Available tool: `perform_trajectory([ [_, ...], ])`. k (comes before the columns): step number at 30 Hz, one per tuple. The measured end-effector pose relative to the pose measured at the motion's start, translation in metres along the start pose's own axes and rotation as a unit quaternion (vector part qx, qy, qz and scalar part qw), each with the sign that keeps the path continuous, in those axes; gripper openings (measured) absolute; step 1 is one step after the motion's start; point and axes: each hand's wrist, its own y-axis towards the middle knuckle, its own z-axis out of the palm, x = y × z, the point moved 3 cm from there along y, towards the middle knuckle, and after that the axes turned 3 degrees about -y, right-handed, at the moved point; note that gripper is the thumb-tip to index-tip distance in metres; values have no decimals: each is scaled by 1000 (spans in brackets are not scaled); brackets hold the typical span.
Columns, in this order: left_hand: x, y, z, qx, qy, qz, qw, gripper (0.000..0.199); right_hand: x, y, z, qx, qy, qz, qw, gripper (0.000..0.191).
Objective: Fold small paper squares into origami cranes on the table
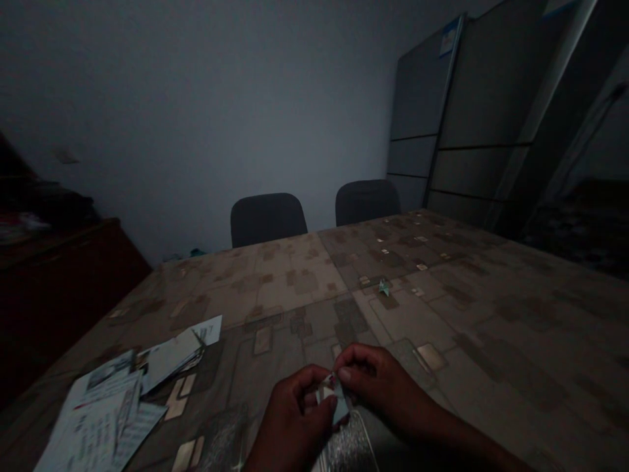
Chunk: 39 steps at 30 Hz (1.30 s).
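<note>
Fingers (pixel 350 375) of both hands are closed tightly on a small folded paper (pixel 334 396), pinching it from either side just above the near edge of the view. The left hand (pixel 293 421) holds its lower part, and the right hand (pixel 382 387) comes in from the right, its fingertips touching the top fold. The paper is pale with a reddish mark, and its exact folds are too small and dark to read.

The patterned counter (pixel 496 341) extends well beyond the hands, ahead and to the right, with a long run of its surface before the far edges. Just left of the left hand lie two loose heaps of papers, a written stack (pixel 101 419) and a smaller bundle (pixel 171 354), near but not touching it. A tiny folded paper figure (pixel 384 287) stands well ahead of the fingers, slightly right of them. Below the hands is a speckled silver strip (pixel 346 446), unclear in the dimness. Past the far edge stand two dark chairs (pixel 268 219), with tall grey cabinets (pixel 479 111) to the right.
</note>
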Motion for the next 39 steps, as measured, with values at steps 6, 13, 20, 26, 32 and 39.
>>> perform_trajectory([
  [6, 5, 3, -2, 5, -8, -2, 1000, 5, 0, 0, -2, -16, -13, -3, 1000, 15],
  [13, 4, 3, -2, -2, 16, -4, 1000, 3, 2, -1, 2, -39, -97, -8, 995, 4],
  [20, 2, 3, -3, 40, 9, 29, 999, 19, 12, -2, 3, -71, -209, -61, 974, 10],
  [26, -5, 1, -4, 64, 27, 51, 996, 30, 3, -2, 1, -55, -92, -15, 994, 5],
  [32, -5, 1, -6, 57, 65, 62, 994, 37, -2, 0, 0, -47, -66, -13, 997, 6],
  [39, -6, -1, -4, 25, 60, 47, 997, 29, -2, 0, 5, -66, -92, -1, 994, 3],
])
